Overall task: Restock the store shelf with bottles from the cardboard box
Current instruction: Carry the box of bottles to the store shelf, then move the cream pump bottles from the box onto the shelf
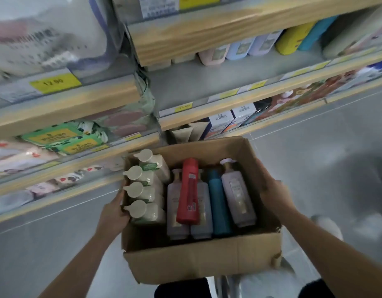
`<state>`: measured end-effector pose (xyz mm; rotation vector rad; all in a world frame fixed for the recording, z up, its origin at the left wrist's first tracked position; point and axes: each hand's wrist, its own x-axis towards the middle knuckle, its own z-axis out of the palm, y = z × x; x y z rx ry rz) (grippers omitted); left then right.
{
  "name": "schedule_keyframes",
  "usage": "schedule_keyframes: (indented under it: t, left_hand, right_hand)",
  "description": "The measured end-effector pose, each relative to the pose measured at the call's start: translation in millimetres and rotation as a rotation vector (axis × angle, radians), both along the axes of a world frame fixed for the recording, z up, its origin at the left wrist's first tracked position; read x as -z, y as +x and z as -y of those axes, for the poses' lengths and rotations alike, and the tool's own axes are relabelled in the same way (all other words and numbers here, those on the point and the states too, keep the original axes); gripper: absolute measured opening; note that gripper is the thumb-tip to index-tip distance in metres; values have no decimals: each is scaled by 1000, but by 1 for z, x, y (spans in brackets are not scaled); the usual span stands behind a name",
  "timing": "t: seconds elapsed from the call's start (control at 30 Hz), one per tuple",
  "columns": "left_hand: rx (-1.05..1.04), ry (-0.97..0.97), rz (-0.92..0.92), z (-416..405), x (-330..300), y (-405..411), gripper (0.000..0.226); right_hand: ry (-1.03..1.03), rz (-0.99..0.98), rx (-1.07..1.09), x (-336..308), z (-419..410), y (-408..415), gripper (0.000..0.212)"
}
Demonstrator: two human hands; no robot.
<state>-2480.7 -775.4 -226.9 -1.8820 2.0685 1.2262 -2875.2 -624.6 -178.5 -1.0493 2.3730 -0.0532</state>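
Observation:
An open cardboard box (203, 261) is held in front of me above the floor. My left hand (113, 214) grips its left wall and my right hand (272, 192) grips its right wall. Inside, several cream pump bottles (142, 192) stand in a row along the left. A red bottle (188, 192) lies on top of pale lilac bottles (237, 194), with a teal bottle (220, 205) between them. The store shelf (207, 82) to the upper right holds pastel, yellow and teal bottles (289, 39) at its back, with bare grey board in front.
Wooden-edged shelves with yellow price tags (54, 82) run across the left and top. They carry packaged goods and green boxes (65, 138). A lower shelf holds white and blue cartons (224, 121). Grey tiled floor (315, 136) lies to the right and below.

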Motion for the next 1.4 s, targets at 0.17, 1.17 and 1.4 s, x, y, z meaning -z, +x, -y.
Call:
schedule_keyframes:
  t: [0.17, 1.17, 1.4]
  left_hand:
    - [-63, -23, 21, -26, 27, -32, 93]
    - [-232, 39, 116, -191, 100, -156, 91]
    - [-250, -123, 110, -162, 159, -152, 96]
  right_hand:
    - [-32, 47, -37, 25, -1, -39, 68]
    - [13, 29, -245, 139, -95, -183, 88]
    - [-82, 57, -252, 201, -61, -173, 85]
